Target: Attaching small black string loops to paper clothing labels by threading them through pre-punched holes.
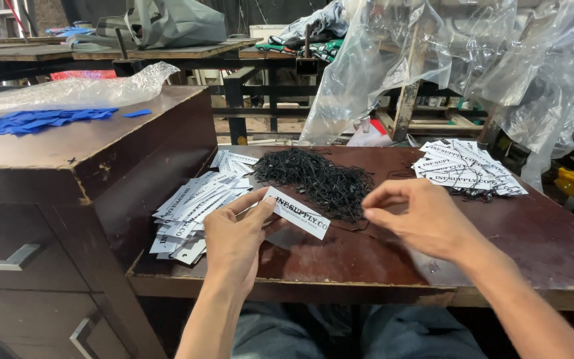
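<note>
Holding a white paper tag (298, 213) by its near end, the left hand (234, 236) has its grip closed on the card between thumb and fingers, so that the tag slants out to the right above the dark brown surface (380, 256). The tag carries black print and hangs just in front of a loose heap of thin black strings (317, 179), which lies in the middle of the surface.

The right hand (420, 216) hovers to the right of the tag, apart from it, with thumb and forefinger pinched narrowly together; it may be holding one fine black string, but the strand is too thin to tell for sure.

To the left of the left hand, a fanned stack of the same white tags (191, 213) lies at the foot of a raised wooden cabinet (68, 159). On the cabinet top lie blue cut pieces (34, 121), and a clear plastic bag (68, 90) lies just behind them.

At the far right of the surface sits a second pile of white tags (463, 166), with black strings lying across it. Behind it, crumpled clear plastic sheeting (446, 60) hangs over a wooden frame. The person's knees in grey trousers (313, 332) show below the near edge.
</note>
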